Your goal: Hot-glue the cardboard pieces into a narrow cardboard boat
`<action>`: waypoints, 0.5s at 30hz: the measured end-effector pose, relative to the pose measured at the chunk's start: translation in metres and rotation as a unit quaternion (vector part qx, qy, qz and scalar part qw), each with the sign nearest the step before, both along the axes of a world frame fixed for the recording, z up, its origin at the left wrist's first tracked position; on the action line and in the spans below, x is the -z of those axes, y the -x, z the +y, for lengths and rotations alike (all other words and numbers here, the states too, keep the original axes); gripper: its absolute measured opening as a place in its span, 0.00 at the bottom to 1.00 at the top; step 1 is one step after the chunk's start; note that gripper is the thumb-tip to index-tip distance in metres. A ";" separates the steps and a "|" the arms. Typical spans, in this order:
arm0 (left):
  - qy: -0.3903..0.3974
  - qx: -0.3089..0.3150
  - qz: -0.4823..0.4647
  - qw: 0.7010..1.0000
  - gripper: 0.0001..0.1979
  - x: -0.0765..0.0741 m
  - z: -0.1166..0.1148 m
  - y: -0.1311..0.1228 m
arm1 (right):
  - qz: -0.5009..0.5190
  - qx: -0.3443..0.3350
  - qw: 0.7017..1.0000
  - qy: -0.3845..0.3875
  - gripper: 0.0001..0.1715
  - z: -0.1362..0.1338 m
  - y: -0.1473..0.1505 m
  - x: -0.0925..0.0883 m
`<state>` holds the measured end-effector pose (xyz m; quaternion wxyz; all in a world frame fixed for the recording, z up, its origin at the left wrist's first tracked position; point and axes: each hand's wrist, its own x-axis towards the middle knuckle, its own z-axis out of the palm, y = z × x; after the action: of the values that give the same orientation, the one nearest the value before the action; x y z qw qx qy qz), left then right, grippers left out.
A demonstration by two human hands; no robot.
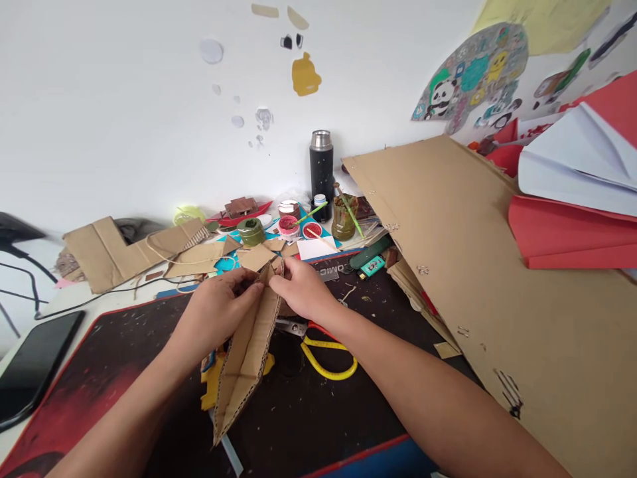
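Observation:
A long folded cardboard piece, shaped like a narrow boat hull, is held up by its far end over the dark desk mat. My left hand pinches its left wall near the far tip. Opposite, my right hand grips the right wall close to the same tip, thumb pressed against the inner side. Under and beside the cardboard lie scissors with yellow and red handles. A yellow object is partly hidden beneath the cardboard's left side.
Paint jars, a green cup with a brush and a black thermos stand along the wall. A large cardboard sheet leans over the right side. A phone lies left; cardboard scraps lie behind my hands.

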<state>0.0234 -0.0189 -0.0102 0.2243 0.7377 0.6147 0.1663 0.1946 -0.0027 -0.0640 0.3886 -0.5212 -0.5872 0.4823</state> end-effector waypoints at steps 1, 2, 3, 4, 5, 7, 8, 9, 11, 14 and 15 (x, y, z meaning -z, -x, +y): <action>-0.001 -0.001 -0.003 1.000 0.19 0.000 0.000 0.000 | 0.000 0.000 1.000 -0.001 0.03 0.000 0.000 0.000; -0.003 -0.001 -0.004 1.000 0.19 -0.001 0.000 -0.001 | 0.001 -0.001 1.000 -0.002 0.03 0.000 0.000 0.000; -0.005 -0.002 -0.005 1.000 0.19 -0.002 -0.001 -0.001 | 0.002 -0.001 1.000 -0.003 0.03 0.000 0.000 0.000; -0.006 -0.002 -0.004 1.000 0.19 -0.002 -0.001 -0.002 | 0.002 0.000 1.000 -0.003 0.02 0.000 0.000 -0.001; -0.006 -0.003 -0.002 1.000 0.19 -0.002 -0.001 -0.002 | 0.001 0.000 1.000 -0.002 0.02 0.000 0.000 -0.001; -0.004 -0.005 0.003 1.000 0.20 -0.003 -0.001 -0.002 | -0.005 0.002 1.000 0.001 0.03 -0.001 0.000 -0.003; -0.002 -0.006 0.005 1.000 0.20 -0.003 -0.001 -0.002 | -0.008 0.002 1.000 0.003 0.04 -0.001 0.000 -0.003; 0.000 -0.006 0.005 1.000 0.20 -0.002 -0.001 -0.002 | -0.011 0.002 1.000 0.004 0.04 -0.002 0.000 -0.004; 0.004 -0.007 0.004 1.000 0.21 -0.002 -0.001 -0.001 | -0.013 0.001 1.000 0.005 0.04 -0.002 0.000 -0.004; 0.007 -0.005 0.001 1.000 0.21 -0.002 -0.001 -0.001 | -0.013 0.001 1.000 0.001 0.03 -0.002 0.000 -0.004; 0.006 -0.004 -0.001 1.000 0.21 -0.003 -0.001 -0.001 | -0.014 0.001 1.000 0.001 0.03 -0.001 0.001 -0.004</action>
<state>0.0244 -0.0201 -0.0076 0.2288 0.7336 0.6184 0.1642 0.1940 -0.0040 -0.0599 0.3806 -0.5285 -0.5917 0.4751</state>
